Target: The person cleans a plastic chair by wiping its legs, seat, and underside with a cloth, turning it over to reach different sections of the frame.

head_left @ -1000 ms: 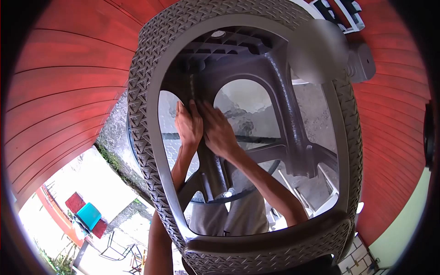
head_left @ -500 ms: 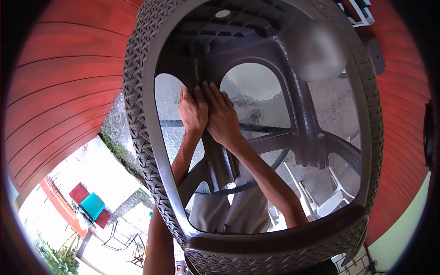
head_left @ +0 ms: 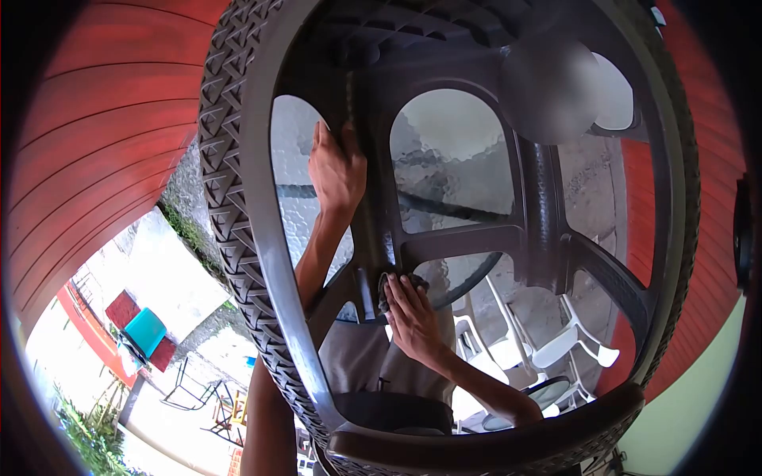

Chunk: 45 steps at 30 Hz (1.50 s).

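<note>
A dark brown plastic chair (head_left: 468,239) with a woven-pattern rim fills the middle of the view, its ribbed inner side facing me. My left hand (head_left: 337,174) is wrapped around one of its legs, fingers curled behind the edge. Lower on that same leg, near its end, my right hand (head_left: 413,319) presses a dark crumpled cloth (head_left: 419,281) against the plastic. Through the chair's openings shows a textured glass tabletop (head_left: 452,151) with a dark rim. A blurred round spot hides part of the chair at upper right.
White plastic chairs (head_left: 556,343) stand on the ground beyond, at lower right. Red plank walls (head_left: 111,151) rise on both sides. At lower left are a teal seat (head_left: 145,327), a black metal frame (head_left: 190,386) and green plants (head_left: 95,440).
My right hand has slid down the leg, away from my left hand, and the cloth under it now shows. The left hand stays high on the leg. The chair has shifted slightly in view.
</note>
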{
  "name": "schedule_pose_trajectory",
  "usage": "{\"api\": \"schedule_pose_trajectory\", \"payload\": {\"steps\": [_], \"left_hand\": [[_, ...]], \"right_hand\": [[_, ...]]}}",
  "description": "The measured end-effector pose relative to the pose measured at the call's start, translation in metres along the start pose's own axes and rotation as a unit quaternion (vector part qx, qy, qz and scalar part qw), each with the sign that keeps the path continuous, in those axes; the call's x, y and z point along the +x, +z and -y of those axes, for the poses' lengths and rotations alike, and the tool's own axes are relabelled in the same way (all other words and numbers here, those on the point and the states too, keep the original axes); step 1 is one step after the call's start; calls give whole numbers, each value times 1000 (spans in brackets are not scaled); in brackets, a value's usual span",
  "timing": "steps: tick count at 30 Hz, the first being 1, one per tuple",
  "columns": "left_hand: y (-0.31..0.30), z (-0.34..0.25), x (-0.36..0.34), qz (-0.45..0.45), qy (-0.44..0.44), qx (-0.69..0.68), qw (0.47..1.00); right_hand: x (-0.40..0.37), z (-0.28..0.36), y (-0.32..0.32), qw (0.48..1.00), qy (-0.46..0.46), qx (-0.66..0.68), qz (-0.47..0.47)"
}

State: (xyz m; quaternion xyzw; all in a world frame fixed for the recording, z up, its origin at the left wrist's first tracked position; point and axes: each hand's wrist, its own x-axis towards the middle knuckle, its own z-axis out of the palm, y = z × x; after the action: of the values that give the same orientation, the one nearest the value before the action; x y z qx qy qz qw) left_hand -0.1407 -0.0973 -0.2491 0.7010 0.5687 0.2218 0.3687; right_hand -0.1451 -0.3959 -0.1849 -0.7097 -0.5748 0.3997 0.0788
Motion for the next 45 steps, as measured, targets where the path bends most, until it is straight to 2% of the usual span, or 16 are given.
{"api": "schedule_pose_trajectory", "payload": {"steps": [5, 10, 13, 22, 24, 26, 28, 29, 30, 32, 35, 36, 37, 39, 42, 45], "left_hand": [[0, -2, 4, 5, 20, 35, 999], [0, -1, 5, 3, 20, 37, 999], [1, 1, 3, -6, 16, 42, 999], [1, 2, 3, -5, 11, 19, 1000], [2, 1, 3, -10, 11, 18, 1000], [0, -3, 2, -13, 9, 9, 1000], [2, 1, 2, -11, 13, 11, 1000], [2, 3, 1, -10, 14, 13, 1000], [1, 4, 1, -7, 9, 7, 1000], [1, 2, 3, -1, 3, -6, 1000], [1, 1, 1, -9, 5, 17, 1000], [0, 1, 0, -9, 3, 19, 1000], [1, 0, -1, -8, 1, 19, 1000], [3, -4, 1, -6, -3, 21, 1000], [6, -6, 4, 2, -17, 26, 1000], [4, -8, 3, 9, -29, 25, 999]], "right_hand": [[22, 7, -2, 999, 16, 3, -37], [110, 12, -37, 988, 39, 50, -139], [118, 13, -45, 987, 44, 64, -137], [-1, -1, 43, 977, 28, 153, -144], [-16, -6, 38, 945, 89, 282, -144], [-23, -14, 17, 931, 112, 284, -202], [-26, -29, -8, 903, 238, 255, -249], [-13, -47, -15, 877, 217, 195, -381], [-3, -53, -38, 859, 270, 132, -414], [8, -88, -50, 830, 285, 34, -477], [25, -86, -46, 848, 270, 41, -454], [33, -78, -38, 850, 264, 127, -439], [42, -75, -25, 851, 212, 125, -464], [49, -65, -14, 874, 195, 87, -437], [59, -49, -12, 883, 171, 127, -418], [63, -28, 1, 918, 137, 148, -342]]}}
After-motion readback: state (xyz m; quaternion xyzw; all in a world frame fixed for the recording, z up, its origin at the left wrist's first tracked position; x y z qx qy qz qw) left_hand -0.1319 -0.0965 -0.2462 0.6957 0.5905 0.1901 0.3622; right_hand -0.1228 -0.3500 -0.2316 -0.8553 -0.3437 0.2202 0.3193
